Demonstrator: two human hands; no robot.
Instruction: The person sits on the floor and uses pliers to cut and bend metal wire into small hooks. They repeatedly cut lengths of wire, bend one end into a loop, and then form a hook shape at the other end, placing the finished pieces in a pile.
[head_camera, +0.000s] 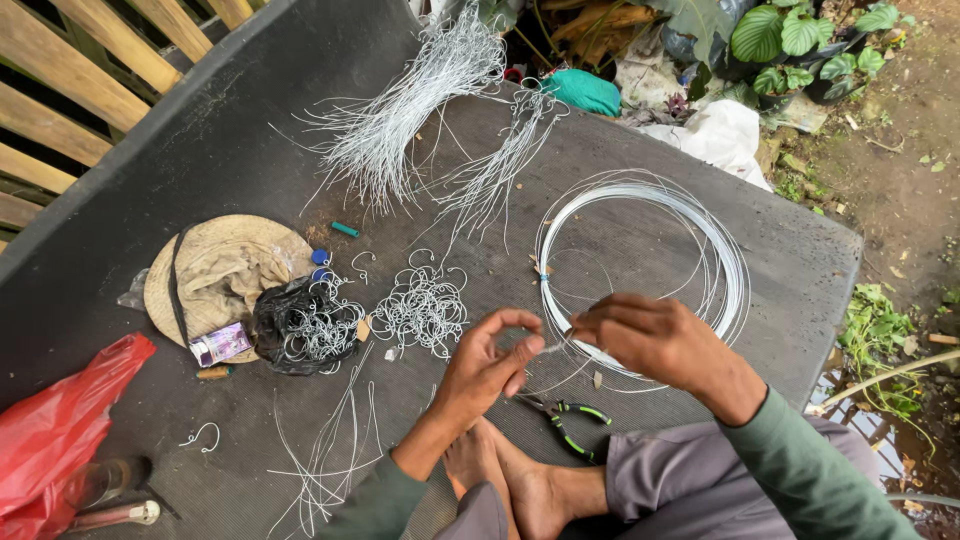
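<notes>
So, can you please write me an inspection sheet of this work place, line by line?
Surface: dark mat, dusty.
Job's things: wire coil; both hands pinch a short wire piece; pile of bent hooks; bundles of straight wire.
Clutter: pliers, black bag with hooks, woven hat, red bag, small blue-green stick.
Grippers: left hand and right hand bare, fingers closed on the wire.
Cables: nothing seen.
Surroundings: wooden slats, plants, bare soil.

Red bag (55, 420) cut off at left edge. Pliers (565, 415) partly behind left hand (490, 365); wire piece between fingertips possibly bent, too thin to tell.
</notes>
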